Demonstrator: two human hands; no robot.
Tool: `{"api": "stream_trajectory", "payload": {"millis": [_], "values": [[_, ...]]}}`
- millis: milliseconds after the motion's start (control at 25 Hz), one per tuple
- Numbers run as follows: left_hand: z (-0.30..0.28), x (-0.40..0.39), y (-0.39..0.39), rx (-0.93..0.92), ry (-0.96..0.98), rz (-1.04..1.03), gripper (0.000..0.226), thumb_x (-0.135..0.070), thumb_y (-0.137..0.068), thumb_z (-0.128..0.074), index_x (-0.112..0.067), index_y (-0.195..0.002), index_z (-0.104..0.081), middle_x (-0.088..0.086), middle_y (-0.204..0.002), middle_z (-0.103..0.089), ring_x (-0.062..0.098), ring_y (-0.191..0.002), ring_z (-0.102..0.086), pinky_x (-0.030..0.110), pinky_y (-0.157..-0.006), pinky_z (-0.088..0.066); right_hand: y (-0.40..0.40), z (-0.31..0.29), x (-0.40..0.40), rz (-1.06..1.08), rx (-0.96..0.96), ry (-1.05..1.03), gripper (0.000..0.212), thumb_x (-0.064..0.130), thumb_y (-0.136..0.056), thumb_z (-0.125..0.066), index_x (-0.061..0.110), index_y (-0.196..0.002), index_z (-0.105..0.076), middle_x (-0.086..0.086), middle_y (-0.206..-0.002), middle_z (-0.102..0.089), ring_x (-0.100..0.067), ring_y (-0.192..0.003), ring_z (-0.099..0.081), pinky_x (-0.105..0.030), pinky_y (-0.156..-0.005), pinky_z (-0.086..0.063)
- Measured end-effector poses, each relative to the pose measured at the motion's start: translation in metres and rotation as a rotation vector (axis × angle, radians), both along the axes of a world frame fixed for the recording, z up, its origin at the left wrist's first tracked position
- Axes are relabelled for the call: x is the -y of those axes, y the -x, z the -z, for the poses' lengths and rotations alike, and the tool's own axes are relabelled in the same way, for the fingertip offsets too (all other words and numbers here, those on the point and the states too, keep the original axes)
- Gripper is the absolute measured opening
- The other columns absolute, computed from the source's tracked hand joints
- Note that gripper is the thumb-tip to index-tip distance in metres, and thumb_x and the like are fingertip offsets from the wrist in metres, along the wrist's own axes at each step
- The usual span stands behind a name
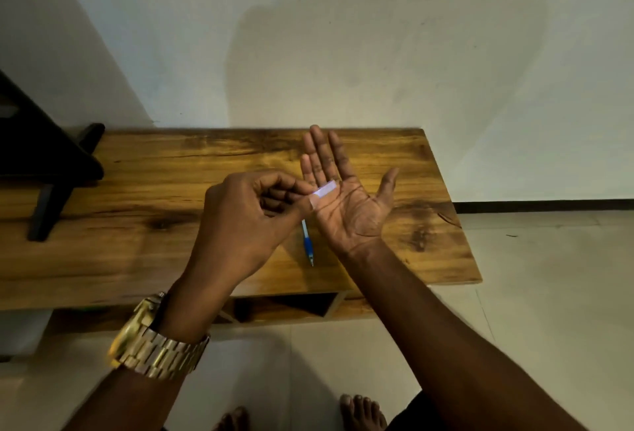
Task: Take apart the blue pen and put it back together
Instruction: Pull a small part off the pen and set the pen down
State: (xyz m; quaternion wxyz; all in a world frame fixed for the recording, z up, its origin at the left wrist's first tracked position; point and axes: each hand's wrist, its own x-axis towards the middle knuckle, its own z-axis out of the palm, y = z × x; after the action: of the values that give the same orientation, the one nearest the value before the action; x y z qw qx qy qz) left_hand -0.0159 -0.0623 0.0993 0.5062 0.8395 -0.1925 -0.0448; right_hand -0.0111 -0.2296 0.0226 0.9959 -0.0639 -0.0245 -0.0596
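The blue pen (307, 242) lies on the wooden table (144, 190), with a white barrel, a blue grip and its tip pointing toward me; its far end is hidden under my hands. My right hand (346, 197) is held palm up above the pen, fingers spread, holding nothing in its grasp. My left hand (247, 218) pinches a small pale strip (322, 193), like tape or a plaster, and holds it against the edge of my right palm near the base of the little finger.
A dark stand or stool (44, 169) rests on the table's left end. The table's right edge (456, 224) drops off to a tiled floor. A white wall runs behind the table. A gold watch (154, 341) is on my left wrist, and my bare feet show below.
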Motion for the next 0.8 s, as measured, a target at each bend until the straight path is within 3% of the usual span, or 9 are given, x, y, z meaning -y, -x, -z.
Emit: {"api": "stream_trajectory", "payload": {"millis": [280,480,800], "values": [[-0.016,0.026,0.004,0.132,-0.223,-0.004,0.008,-0.030,-0.092,-0.088,-0.030,-0.100,-0.087,-0.031,-0.078,-0.067,-0.017,-0.076,-0.068,-0.005,-0.069,-0.043,0.002,0.005,-0.006,-0.016,0.011,0.009,0.111,0.084,-0.100,-0.030,-0.005,-0.165,-0.028,-0.026,-0.175,-0.025,-0.039,-0.165,-0.022,-0.047,-0.135,-0.016],[-0.021,0.036,0.003,0.242,-0.333,-0.011,0.011,-0.031,-0.097,-0.083,-0.029,-0.107,-0.088,-0.021,-0.087,-0.073,-0.016,-0.069,-0.056,-0.003,-0.069,-0.037,0.000,0.004,0.000,-0.010,0.001,0.014,0.119,0.089,-0.095,-0.034,-0.004,-0.167,-0.025,-0.025,-0.176,-0.024,-0.038,-0.165,-0.022,-0.047,-0.135,-0.017],[-0.025,0.037,0.003,0.281,-0.354,-0.033,0.013,-0.030,-0.098,-0.081,-0.026,-0.109,-0.088,-0.023,-0.084,-0.062,-0.015,-0.066,-0.051,-0.011,-0.078,-0.030,0.000,-0.001,0.004,0.002,0.000,0.009,0.122,0.091,-0.093,-0.034,-0.003,-0.168,-0.022,-0.025,-0.177,-0.020,-0.038,-0.166,-0.018,-0.046,-0.133,-0.018]]}}
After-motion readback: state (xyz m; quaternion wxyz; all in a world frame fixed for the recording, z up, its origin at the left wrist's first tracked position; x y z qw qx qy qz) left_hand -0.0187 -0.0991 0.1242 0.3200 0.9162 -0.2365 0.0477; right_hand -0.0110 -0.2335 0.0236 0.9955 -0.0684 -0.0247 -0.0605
